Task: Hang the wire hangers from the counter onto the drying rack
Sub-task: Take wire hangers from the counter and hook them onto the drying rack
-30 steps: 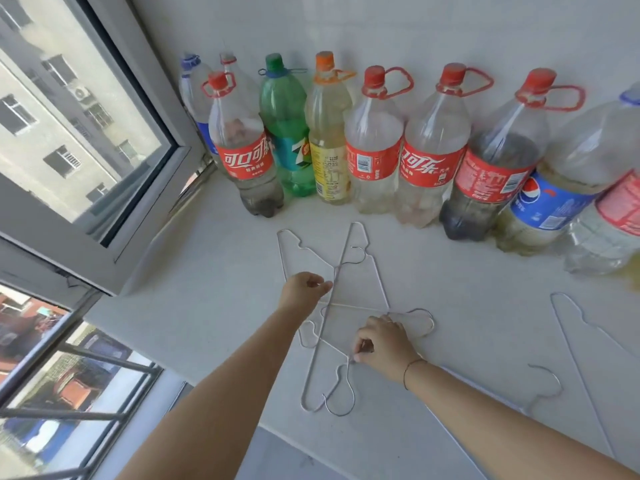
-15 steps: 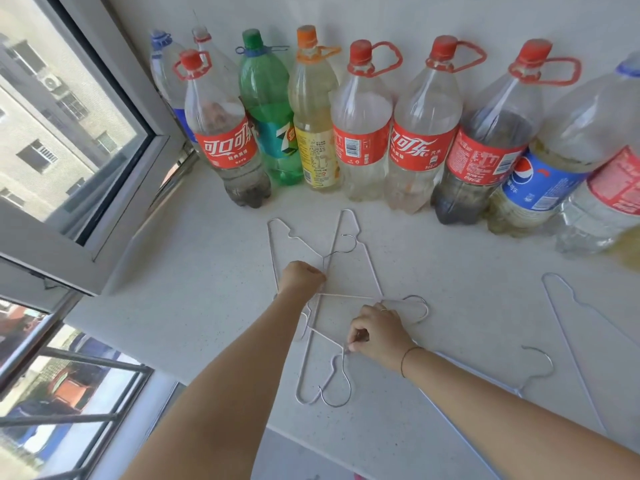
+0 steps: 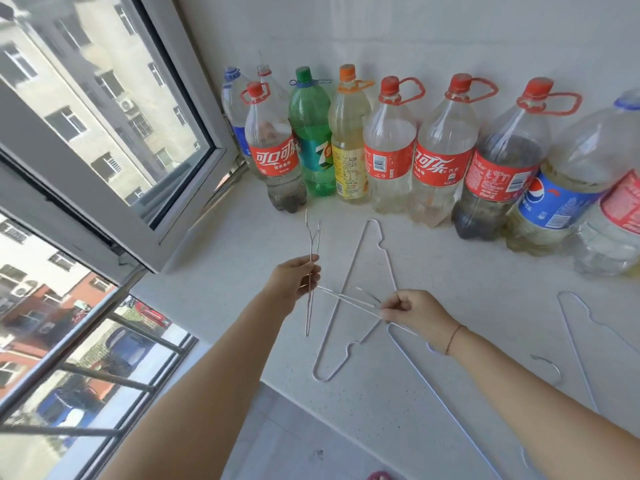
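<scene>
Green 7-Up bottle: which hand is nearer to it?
Left. The left hand, gripping a hanger, is in front of the green bottle; the right hand is farther right.

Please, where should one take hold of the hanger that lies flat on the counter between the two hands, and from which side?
Probably the hanger's rounded near corner, pinched from above, coming from the counter's front edge. The hanger lies flat, and that corner points toward the person, clear of the left hand and right hand.

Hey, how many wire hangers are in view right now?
5 wire hangers: one in the left hand, one in the right hand, one flat on the counter, one under the right forearm, one at far right. More may be hidden.
</scene>
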Tool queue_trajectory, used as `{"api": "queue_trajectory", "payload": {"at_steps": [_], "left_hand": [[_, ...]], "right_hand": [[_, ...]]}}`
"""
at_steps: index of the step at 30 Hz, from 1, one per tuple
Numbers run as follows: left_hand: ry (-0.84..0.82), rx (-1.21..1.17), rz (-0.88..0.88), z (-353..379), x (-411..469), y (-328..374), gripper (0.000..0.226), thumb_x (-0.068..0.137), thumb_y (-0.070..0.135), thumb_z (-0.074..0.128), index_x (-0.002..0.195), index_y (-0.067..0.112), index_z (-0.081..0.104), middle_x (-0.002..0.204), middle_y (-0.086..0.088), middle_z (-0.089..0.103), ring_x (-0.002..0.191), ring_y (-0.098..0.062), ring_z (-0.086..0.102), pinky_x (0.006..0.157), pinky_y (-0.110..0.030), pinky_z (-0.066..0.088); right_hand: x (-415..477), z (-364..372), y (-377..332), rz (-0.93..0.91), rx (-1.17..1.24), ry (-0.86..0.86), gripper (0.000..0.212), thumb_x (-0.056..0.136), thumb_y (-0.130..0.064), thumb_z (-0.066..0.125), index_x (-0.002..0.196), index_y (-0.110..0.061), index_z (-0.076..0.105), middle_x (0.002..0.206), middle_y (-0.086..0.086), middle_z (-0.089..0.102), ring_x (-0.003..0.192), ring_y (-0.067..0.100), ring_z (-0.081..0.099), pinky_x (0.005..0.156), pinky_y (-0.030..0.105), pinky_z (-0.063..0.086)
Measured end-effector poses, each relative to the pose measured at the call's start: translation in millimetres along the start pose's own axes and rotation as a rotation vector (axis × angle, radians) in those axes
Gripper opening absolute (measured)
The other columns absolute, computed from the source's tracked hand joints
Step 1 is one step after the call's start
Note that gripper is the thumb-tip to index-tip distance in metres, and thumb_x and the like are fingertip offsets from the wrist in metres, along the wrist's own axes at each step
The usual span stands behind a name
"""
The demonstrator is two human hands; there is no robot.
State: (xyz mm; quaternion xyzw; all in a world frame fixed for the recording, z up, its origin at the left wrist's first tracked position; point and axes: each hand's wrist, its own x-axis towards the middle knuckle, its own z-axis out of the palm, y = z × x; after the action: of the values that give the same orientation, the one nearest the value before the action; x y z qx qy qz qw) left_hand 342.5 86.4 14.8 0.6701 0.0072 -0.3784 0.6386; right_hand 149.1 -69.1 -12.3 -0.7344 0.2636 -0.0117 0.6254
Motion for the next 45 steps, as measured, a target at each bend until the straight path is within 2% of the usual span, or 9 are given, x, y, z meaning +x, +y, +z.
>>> {"api": "queue_trajectory", "payload": {"at_steps": [4, 10, 13, 17, 21, 26, 34, 38, 45], "left_hand": [[0.027, -0.12, 0.065, -5.1, -47.1, 1.1, 0.02, 0.095, 0.002, 0.046, 0.096, 0.008, 0.065, 0.078, -0.006, 0.059, 0.069, -0.018, 0.056, 0.071, -0.026, 0.048], [0.127, -0.208, 0.206, -7.3, -142.6, 0.6, 0.018, 0.094, 0.004, 0.048, 0.096, 0.009, 0.065, 0.078, -0.005, 0.059, 0.065, -0.015, 0.057, 0.063, -0.022, 0.051], [0.184, -0.236, 0.268, -3.2, -202.1, -2.6, 0.017, 0.094, 0.005, 0.049, 0.098, 0.01, 0.065, 0.079, -0.005, 0.059, 0.068, -0.016, 0.057, 0.066, -0.023, 0.049], [0.286, -0.227, 0.334, 2.6, -287.4, -8.7, 0.019, 0.094, 0.008, 0.05, 0.104, 0.011, 0.066, 0.081, -0.003, 0.06, 0.073, -0.015, 0.057, 0.068, -0.023, 0.047], [0.35, -0.215, 0.412, 6.5, -373.1, -14.4, 0.019, 0.093, 0.01, 0.053, 0.106, 0.011, 0.067, 0.079, -0.002, 0.063, 0.071, -0.014, 0.058, 0.063, -0.022, 0.045], [0.488, -0.249, 0.543, 0.8, -490.5, -17.5, 0.016, 0.092, 0.013, 0.056, 0.101, 0.012, 0.069, 0.063, -0.001, 0.063, 0.049, -0.008, 0.052, 0.047, -0.017, 0.037], [0.754, -0.331, 0.685, -33.7, -646.8, -27.4, 0.015, 0.089, 0.013, 0.058, 0.098, 0.011, 0.071, 0.059, -0.002, 0.061, 0.045, -0.007, 0.048, 0.045, -0.016, 0.035], [0.913, -0.369, 0.765, -62.5, -707.6, -21.0, 0.014, 0.089, 0.013, 0.058, 0.097, 0.008, 0.069, 0.054, 0.002, 0.06, 0.039, -0.004, 0.045, 0.038, -0.013, 0.034], [1.056, -0.393, 0.915, -131.5, -793.2, -2.6, 0.016, 0.091, 0.014, 0.056, 0.099, 0.008, 0.068, 0.054, 0.005, 0.06, 0.041, -0.003, 0.045, 0.038, -0.014, 0.036]], "right_hand": [[-22.3, -4.0, -9.4, 0.017, 0.275, 0.033, 0.009, 0.082, 0.003, 0.062, 0.079, -0.006, 0.063, 0.06, 0.002, 0.064, 0.062, 0.017, 0.057, 0.07, 0.024, 0.048], [-73.7, 6.2, -45.4, -0.029, 0.452, -0.089, 0.011, 0.087, 0.0, 0.056, 0.08, -0.007, 0.06, 0.051, -0.001, 0.063, 0.047, 0.005, 0.056, 0.053, 0.017, 0.043], [-107.4, 9.8, -65.8, -0.039, 0.567, -0.193, 0.01, 0.086, 0.001, 0.056, 0.087, -0.008, 0.061, 0.06, 0.002, 0.065, 0.054, 0.007, 0.061, 0.059, 0.019, 0.047], [-154.4, 15.4, -97.1, -0.059, 0.575, -0.344, 0.017, 0.086, 0.003, 0.056, 0.098, -0.008, 0.061, 0.071, 0.003, 0.066, 0.065, 0.009, 0.064, 0.063, 0.019, 0.051], [-211.2, 24.2, -131.9, -0.066, 0.63, -0.473, 0.017, 0.085, 0.002, 0.056, 0.096, -0.008, 0.063, 0.074, 0.005, 0.066, 0.063, 0.011, 0.063, 0.059, 0.018, 0.054], [-281.5, 58.3, -167.7, 0.0, 0.691, -0.69, 0.019, 0.084, -0.008, 0.059, 0.102, -0.004, 0.066, 0.086, 0.008, 0.064, 0.052, 0.006, 0.049, 0.044, 0.016, 0.046], [-391.0, 148.4, -234.4, 0.017, 0.703, -1.113, 0.03, 0.075, -0.006, 0.058, 0.104, -0.001, 0.059, 0.074, 0.005, 0.06, 0.044, 0.005, 0.044, 0.038, 0.014, 0.04], [-443.3, 190.9, -273.9, -0.096, 0.634, -1.205, 0.03, 0.077, -0.004, 0.057, 0.107, -0.002, 0.061, 0.073, 0.004, 0.059, 0.051, 0.008, 0.042, 0.04, 0.014, 0.038], [-515.5, 278.8, -343.9, -0.282, 0.615, -1.235, 0.018, 0.084, 0.001, 0.054, 0.095, -0.007, 0.067, 0.066, 0.002, 0.063, 0.044, 0.004, 0.047, 0.039, 0.014, 0.038]]}}
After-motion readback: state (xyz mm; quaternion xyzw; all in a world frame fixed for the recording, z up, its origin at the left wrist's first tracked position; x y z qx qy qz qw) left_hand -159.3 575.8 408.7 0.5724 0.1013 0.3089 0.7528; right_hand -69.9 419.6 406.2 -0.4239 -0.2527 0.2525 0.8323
